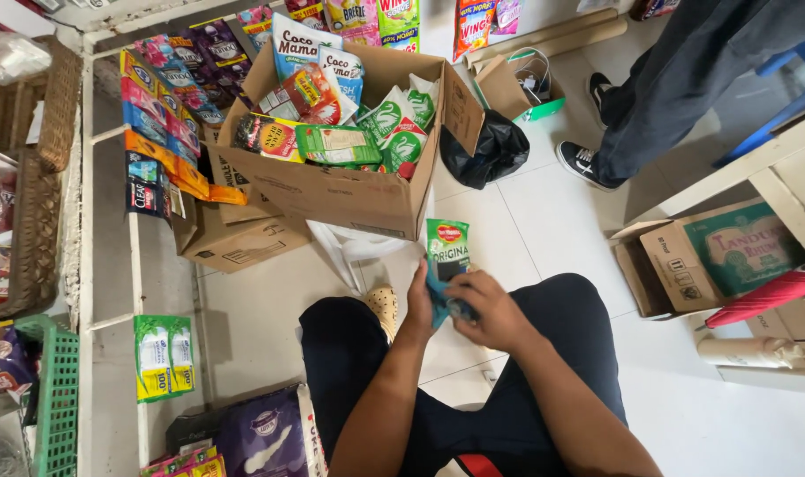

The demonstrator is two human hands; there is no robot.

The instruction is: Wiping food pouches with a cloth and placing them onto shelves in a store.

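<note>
Both hands clasped on the lower end of a green sachet pack [447,252]: left hand [419,305] wrapped along its left edge, right hand [486,309] closed over a blue part at its bottom. Held above the knees and the tiled floor [552,221], long axis upright in view, top end pointing away toward an open cardboard box [332,190] just beyond. Inside that box, a jumble of pouches: white-and-blue ones standing at the back, red and orange packets in the middle, green-and-white sachets to the right, a flat green packet lying across the front. Under and left of it, a second brown carton [239,243]. Along the white shelf [111,256] at left, strips of purple, blue, pink and orange sachets hanging in rows, with a green-and-yellow pair lower down. Beside the box on the right, a crumpled black plastic bag [491,150]. Further right, a carton with a green label [720,256], and another person's dark-trousered legs and black sneakers [583,163].
</note>
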